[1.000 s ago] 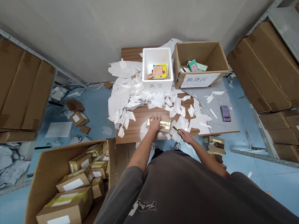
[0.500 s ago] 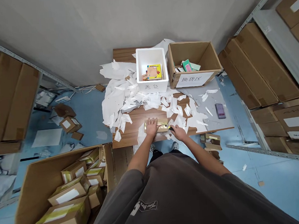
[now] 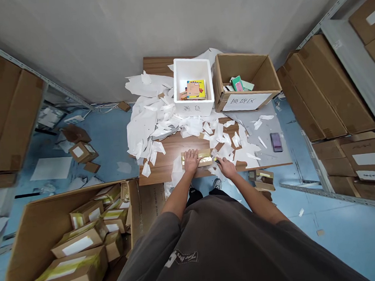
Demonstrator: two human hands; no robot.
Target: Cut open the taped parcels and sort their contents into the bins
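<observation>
A small flat cardboard box [image 3: 205,156] with shiny tape along it lies near the front edge of the wooden table. My left hand [image 3: 191,160] rests on the left part of this box, fingers stretched out over its top. At the box's right end, my right hand [image 3: 226,167] is closed around a yellow and black utility knife [image 3: 216,159]. The knife's front points left at the box; its blade is too small to make out. Torn white paper scraps [image 3: 218,132] lie behind and to the right of the box.
Behind stand a white foam bin [image 3: 195,109] with small boxes and an open carton [image 3: 248,101] with green packs. A phone [image 3: 276,142] lies on the right. Crumpled white paper [image 3: 141,122] covers the left side. A large carton [image 3: 28,242] of taped parcels stands front left.
My right hand and the knife have shifted slightly right along the box to its right end. My left hand keeps its place on the box. The view has tilted a little.
</observation>
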